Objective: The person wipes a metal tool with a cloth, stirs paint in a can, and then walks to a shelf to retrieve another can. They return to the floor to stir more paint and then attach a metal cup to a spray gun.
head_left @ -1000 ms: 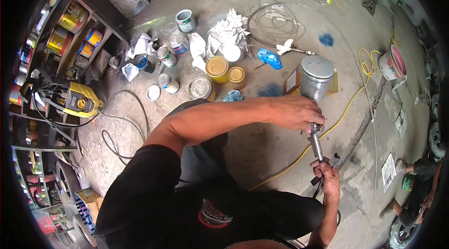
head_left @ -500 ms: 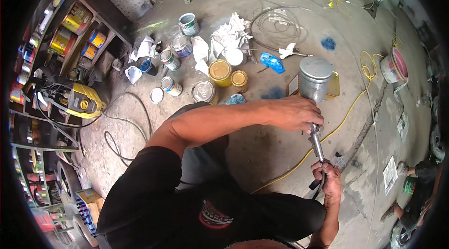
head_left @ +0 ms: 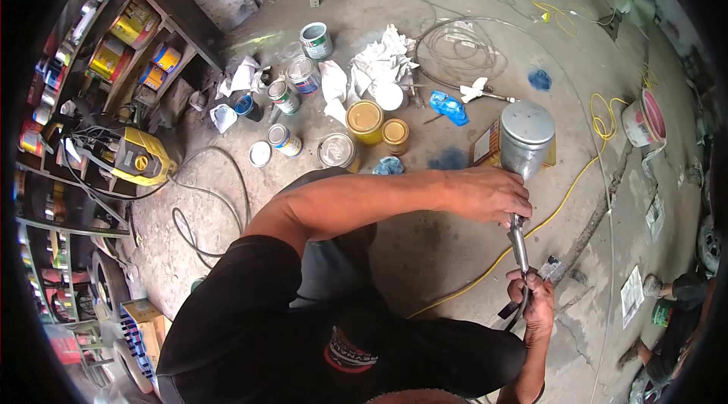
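A metal spray gun (head_left: 519,243) with a lidded silver cup (head_left: 528,131) is between my two hands. My left hand (head_left: 489,195) reaches across from the left and wraps round the gun's body just below the cup. Lower down, my right hand (head_left: 535,299) has its fingers curled round the gun's lower end, where a black hose (head_left: 520,314) joins it. Behind the cup a yellow rectangular tin (head_left: 491,144) stands on the floor.
Paint cans (head_left: 365,122), white crumpled paper (head_left: 381,62) and a blue glove (head_left: 449,107) lie ahead. Shelves (head_left: 186,40) and a yellow machine (head_left: 140,157) are left. A yellow hose (head_left: 565,199), a pink-rimmed bucket (head_left: 644,119) and another person (head_left: 675,328) are right.
The camera view has shifted slightly, so the floor objects appear a little lower and further right. Both hands keep their hold on the spray gun, and its cup appears slightly more to the right.
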A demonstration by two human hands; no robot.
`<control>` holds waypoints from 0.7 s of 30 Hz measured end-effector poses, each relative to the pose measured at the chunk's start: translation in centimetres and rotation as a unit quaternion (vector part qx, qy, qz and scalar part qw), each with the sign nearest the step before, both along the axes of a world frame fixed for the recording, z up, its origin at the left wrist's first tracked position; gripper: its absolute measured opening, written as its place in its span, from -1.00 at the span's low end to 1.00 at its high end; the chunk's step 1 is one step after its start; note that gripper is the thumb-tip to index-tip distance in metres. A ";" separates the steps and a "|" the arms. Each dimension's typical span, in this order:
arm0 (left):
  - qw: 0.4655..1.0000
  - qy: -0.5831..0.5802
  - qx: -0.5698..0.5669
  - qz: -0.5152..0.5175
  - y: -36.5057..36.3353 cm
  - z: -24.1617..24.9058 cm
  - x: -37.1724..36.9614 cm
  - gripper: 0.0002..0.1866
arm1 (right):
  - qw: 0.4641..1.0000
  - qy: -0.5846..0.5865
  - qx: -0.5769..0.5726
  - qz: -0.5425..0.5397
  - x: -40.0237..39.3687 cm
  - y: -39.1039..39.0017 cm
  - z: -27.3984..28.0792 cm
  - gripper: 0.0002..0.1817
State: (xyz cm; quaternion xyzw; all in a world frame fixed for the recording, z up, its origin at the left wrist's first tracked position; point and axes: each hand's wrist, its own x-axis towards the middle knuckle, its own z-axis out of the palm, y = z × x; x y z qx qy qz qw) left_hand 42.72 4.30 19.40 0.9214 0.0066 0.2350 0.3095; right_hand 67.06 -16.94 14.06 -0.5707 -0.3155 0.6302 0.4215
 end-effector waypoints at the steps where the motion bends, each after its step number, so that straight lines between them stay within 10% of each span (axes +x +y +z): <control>1: 1.000 0.000 -0.001 -0.003 0.0 -0.1 0.1 -0.77 | 0.999 -0.032 0.013 0.004 0.1 -0.1 -0.3 -0.50; 8: 0.998 0.056 -0.027 0.008 0.3 -0.7 0.2 -0.76 | 0.887 -0.421 0.177 0.069 -0.8 0.8 0.9 -0.68; 15: 0.999 0.004 0.048 -0.017 0.2 0.6 0.3 -0.73 | 0.996 0.080 0.043 -0.001 -0.3 -0.1 0.7 -0.57; 21: 0.999 0.039 0.000 0.013 0.0 -0.4 0.5 -0.75 | 0.965 -0.243 0.090 0.042 0.0 0.1 0.0 -0.64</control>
